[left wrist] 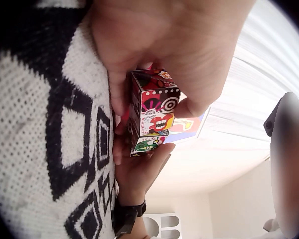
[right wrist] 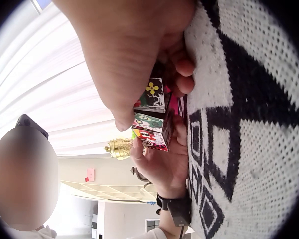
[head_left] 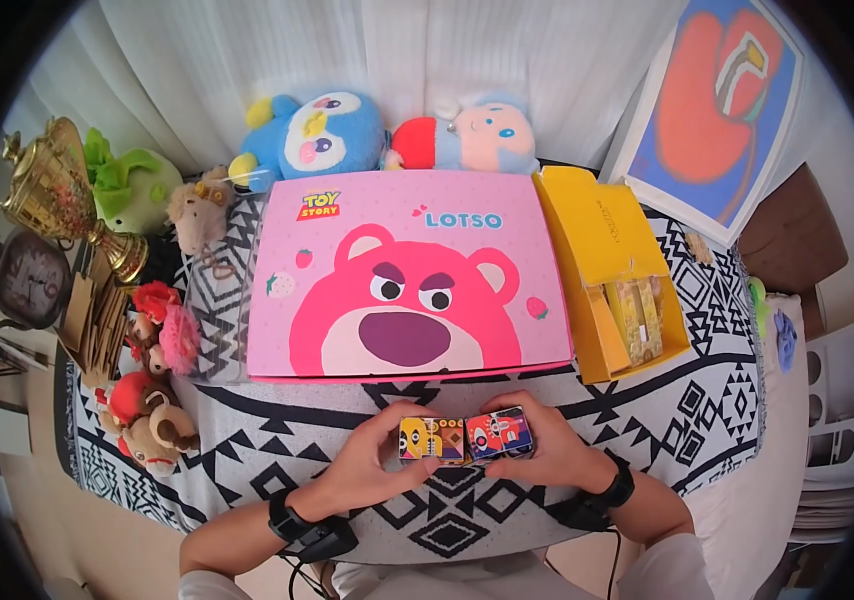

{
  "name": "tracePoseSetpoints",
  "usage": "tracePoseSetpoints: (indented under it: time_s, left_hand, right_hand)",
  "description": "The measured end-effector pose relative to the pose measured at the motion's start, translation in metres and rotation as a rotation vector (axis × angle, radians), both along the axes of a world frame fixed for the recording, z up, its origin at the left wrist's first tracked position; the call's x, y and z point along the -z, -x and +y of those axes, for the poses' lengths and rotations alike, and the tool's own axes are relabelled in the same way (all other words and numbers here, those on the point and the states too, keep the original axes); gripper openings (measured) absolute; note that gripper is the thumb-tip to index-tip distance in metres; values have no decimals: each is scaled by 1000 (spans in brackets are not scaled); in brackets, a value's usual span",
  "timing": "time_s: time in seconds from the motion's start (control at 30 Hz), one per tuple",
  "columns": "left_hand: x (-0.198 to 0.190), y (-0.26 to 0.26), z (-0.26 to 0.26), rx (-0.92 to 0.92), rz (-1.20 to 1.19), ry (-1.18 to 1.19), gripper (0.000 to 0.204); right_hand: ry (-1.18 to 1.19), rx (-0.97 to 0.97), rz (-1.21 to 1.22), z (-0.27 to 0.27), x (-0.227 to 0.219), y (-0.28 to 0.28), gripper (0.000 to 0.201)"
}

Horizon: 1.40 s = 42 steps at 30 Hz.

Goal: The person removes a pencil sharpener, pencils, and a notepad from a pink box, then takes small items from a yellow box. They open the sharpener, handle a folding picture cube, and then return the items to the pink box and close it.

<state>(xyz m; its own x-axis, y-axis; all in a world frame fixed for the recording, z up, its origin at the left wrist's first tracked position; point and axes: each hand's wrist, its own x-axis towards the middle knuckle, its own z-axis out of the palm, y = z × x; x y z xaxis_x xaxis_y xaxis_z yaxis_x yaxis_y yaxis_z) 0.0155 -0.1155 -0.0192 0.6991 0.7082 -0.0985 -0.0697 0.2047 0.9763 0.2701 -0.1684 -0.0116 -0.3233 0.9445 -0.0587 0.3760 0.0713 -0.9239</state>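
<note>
A colourful printed block puzzle (head_left: 464, 437), a short bar of cubes with cartoon patterns, is held low over the black-and-white patterned cloth (head_left: 647, 410) near the table's front edge. My left hand (head_left: 372, 462) grips its yellow left end, and my right hand (head_left: 547, 452) grips its red and blue right end. In the left wrist view the puzzle (left wrist: 152, 112) shows red, white and green faces between thumb and fingers. The right wrist view shows the puzzle (right wrist: 153, 115) pinched from both ends, just above the cloth (right wrist: 249, 129).
Behind the hands lies a big pink Lotso box (head_left: 402, 290). An open yellow box (head_left: 617, 280) with packets sits to its right. Plush toys (head_left: 317, 135), a gold trophy (head_left: 62, 195), a clock (head_left: 32, 280) and small dolls (head_left: 152, 400) line the back and left. A framed picture (head_left: 722, 110) leans at back right.
</note>
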Motion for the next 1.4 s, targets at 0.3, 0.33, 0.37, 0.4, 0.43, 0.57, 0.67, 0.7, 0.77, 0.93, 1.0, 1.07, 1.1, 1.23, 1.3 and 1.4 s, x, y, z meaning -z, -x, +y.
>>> tracePoseSetpoints:
  time_s: [0.3, 0.33, 0.37, 0.4, 0.43, 0.57, 0.67, 0.7, 0.77, 0.93, 1.0, 1.07, 1.1, 1.23, 1.3, 1.4]
  left_hand:
    - [-3, 0, 3, -6, -6, 122, 43]
    - [-2, 0, 3, -8, -7, 117, 42]
    - [-2, 0, 3, -10, -7, 113, 42]
    - [-2, 0, 3, -10, -8, 113, 42]
    - [-4, 0, 4, -9, 10, 92, 43]
    - [-4, -1, 3, -25, 36, 139, 42]
    - [0, -3, 3, -79, -66, 193, 37]
    - [0, -3, 2, -78, -69, 198, 37]
    - [-3, -4, 2, -93, -75, 145, 37]
    - [-1, 1, 5, -48, -22, 64, 36]
    - [0, 1, 7, -35, 6, 58, 32]
    - [1, 0, 6, -36, 2, 28, 31]
    - [1, -1, 4, -39, 0, 0, 30]
    - [1, 2, 5, -47, 30, 73, 30]
    - [5, 4, 5, -61, 77, 35, 34]
    - [4, 5, 5, -56, 26, 94, 35]
  right_hand:
    - [-82, -49, -128, 0, -4, 2, 82]
    - [-107, -51, -119, 0, -3, 2, 84]
    - [-131, -52, -109, 1, -3, 3, 85]
    - [-132, -52, -110, 1, -3, 3, 85]
    - [-110, -56, -91, 1, -2, 2, 87]
    - [2, -68, -86, 1, -6, -2, 93]
    - [-68, -97, -21, 2, -3, -3, 97]
    - [-63, -97, -24, 1, -5, -2, 97]
    - [-8, -62, -29, 0, -9, 1, 96]
    - [-109, -100, -1, 1, 0, -1, 92]
    - [-53, -95, 70, -2, 0, 0, 89]
    - [138, -75, 137, -3, -3, 5, 83]
    - [139, -74, 137, -3, -1, 5, 83]
    - [55, -22, 93, -2, 3, 9, 72]
    - [-11, -9, -26, -2, -1, 10, 63]
    - [-11, 10, 62, -5, 3, 9, 56]
